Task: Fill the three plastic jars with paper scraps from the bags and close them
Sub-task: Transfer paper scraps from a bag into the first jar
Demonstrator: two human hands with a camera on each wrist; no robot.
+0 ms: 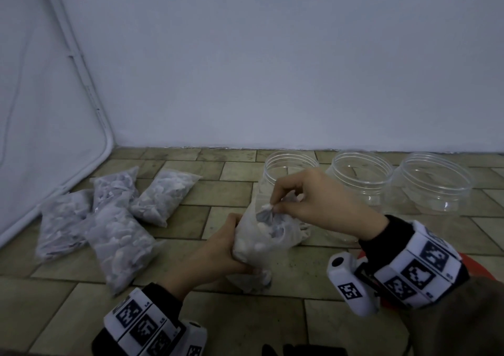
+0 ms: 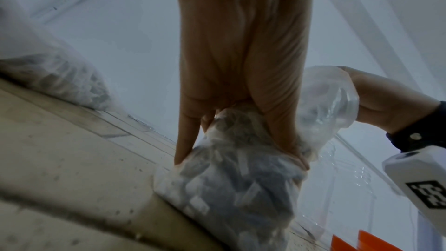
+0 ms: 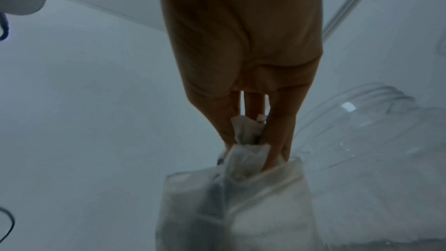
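An open clear bag of paper scraps [image 1: 259,243] stands in front of the nearest jar. My left hand [image 1: 218,252] grips the bag around its lower half [image 2: 231,175]. My right hand [image 1: 308,194] pinches a bunch of paper scraps [image 1: 268,208] at the bag's mouth; in the right wrist view the scraps [image 3: 246,131] sit between the fingertips just above the bag [image 3: 236,207]. Three clear lidless jars stand in a row by the wall: left jar [image 1: 289,164], middle jar [image 1: 362,175], right jar [image 1: 433,183]. No scraps are visible in the two right jars.
Several sealed bags of scraps [image 1: 114,216] lie in a pile on the tiled floor [image 1: 234,317] at the left. A white wall [image 1: 272,69] rises right behind the jars. Something red-orange [image 1: 480,265] lies under my right forearm.
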